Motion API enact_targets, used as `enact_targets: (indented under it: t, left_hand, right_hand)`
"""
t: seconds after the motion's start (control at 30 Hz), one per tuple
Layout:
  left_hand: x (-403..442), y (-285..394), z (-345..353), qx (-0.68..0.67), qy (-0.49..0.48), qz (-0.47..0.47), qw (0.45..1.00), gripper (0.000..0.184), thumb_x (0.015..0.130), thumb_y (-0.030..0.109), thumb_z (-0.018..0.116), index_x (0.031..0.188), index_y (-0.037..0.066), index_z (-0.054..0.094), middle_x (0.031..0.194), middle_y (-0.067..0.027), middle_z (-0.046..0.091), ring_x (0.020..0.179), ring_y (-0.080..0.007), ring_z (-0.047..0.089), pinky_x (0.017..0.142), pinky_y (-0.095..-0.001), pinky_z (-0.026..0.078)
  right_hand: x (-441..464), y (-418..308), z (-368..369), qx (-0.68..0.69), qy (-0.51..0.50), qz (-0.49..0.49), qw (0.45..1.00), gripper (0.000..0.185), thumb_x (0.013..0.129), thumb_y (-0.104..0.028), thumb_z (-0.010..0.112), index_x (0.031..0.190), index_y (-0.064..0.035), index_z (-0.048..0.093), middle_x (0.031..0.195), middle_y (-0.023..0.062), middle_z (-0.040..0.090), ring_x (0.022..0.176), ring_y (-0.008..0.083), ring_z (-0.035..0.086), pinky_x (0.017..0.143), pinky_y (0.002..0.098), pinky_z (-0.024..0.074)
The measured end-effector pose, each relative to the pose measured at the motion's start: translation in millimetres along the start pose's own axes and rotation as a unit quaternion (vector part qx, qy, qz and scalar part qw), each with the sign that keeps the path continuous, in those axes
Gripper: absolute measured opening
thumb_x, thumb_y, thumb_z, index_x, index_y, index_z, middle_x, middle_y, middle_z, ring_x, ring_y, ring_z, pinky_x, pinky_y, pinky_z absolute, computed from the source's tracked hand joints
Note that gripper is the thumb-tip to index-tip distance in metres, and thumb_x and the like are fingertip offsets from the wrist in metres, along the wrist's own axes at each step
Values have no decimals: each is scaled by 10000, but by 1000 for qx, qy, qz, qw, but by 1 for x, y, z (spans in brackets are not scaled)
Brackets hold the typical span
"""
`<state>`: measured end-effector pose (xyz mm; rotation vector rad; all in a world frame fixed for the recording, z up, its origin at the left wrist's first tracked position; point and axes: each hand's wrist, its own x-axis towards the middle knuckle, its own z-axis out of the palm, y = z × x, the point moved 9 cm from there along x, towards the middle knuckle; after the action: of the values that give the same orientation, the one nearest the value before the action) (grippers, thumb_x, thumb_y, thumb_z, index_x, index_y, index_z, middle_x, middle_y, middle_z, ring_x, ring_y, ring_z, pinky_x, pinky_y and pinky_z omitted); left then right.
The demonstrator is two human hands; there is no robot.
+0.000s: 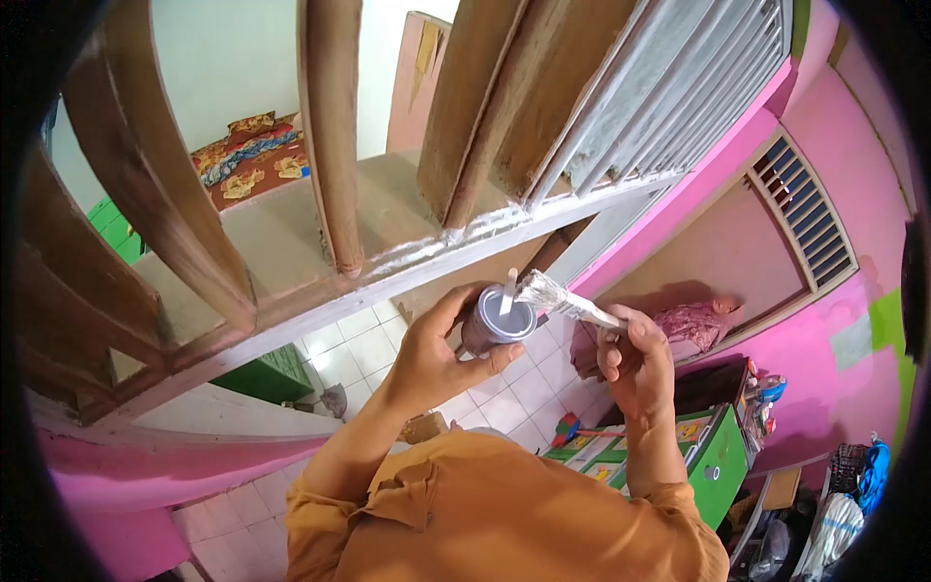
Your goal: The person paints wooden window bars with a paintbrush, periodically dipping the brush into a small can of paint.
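Note:
My left hand is wrapped round a small open can of grey-white paint, held upright at the centre. A pale flat stick stands in the can against its rim. My right hand grips the handle of a paintbrush, whose bristles are coated with white paint and lie beside the can's right rim. Just beyond both hands runs a wooden ledge with white paint on its front face and wet-looking smears near the posts.
Brown wooden posts and whitish slats rise from the ledge. Below right, a person in pink clothing is near the pink wall. A green cabinet stands lower right, and a shelf with bags beyond it.

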<state>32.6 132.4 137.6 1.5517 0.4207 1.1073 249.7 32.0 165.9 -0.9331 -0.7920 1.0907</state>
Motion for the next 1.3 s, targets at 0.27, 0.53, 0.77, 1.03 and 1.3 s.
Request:
enact_targets:
  t: [0.27, 0.53, 0.77, 1.03, 1.3]
  left_hand:
    - [7, 21, -2, 11, 30, 92, 995, 574, 815, 163, 875, 1285, -13, 596, 1140, -94, 701, 1038, -140, 660, 908, -295, 545]
    - [11, 14, -2, -32, 5, 22, 999, 694, 811, 197, 887, 1373, -26, 546, 1264, -101, 655, 1187, -163, 597, 1048, -313, 448]
    - [9, 15, -8, -19, 25, 70, 997, 582, 798, 151, 885, 1289, 11, 603, 1128, -85, 703, 1037, -150, 665, 912, -294, 536]
    - [-3, 9, -19, -28, 50, 78, 995, 592, 790, 157, 895, 1289, 20, 606, 1121, -77, 701, 1017, -147, 666, 891, -292, 539]
    - [-12, 1, -21, -4, 25, 27, 999, 660, 793, 149, 888, 1342, -24, 565, 1202, -95, 686, 1139, -150, 629, 986, -295, 483]
  right_hand:
    - [-6, -46, 31, -95, -21, -156, 983, 286, 963, -149, 621, 1121, 79, 694, 849, 88, 591, 643, 173, 588, 490, 292, 485]
    - [0, -81, 48, -111, -24, -248, 962, 272, 962, -128, 626, 1122, 85, 684, 885, 114, 629, 638, 192, 603, 507, 291, 487]
    - [-29, -146, 120, -386, -34, -461, 798, 204, 941, -97, 704, 1091, 40, 698, 950, 129, 647, 683, 190, 620, 586, 273, 474]
    - [-58, -146, 224, -684, -144, -601, 388, 463, 676, 81, 732, 1132, -1, 716, 931, 101, 600, 743, 214, 616, 620, 335, 514]
    - [-59, -154, 268, -766, -168, -574, 236, 551, 585, 26, 777, 1125, 86, 687, 925, 118, 565, 706, 248, 602, 576, 373, 507]
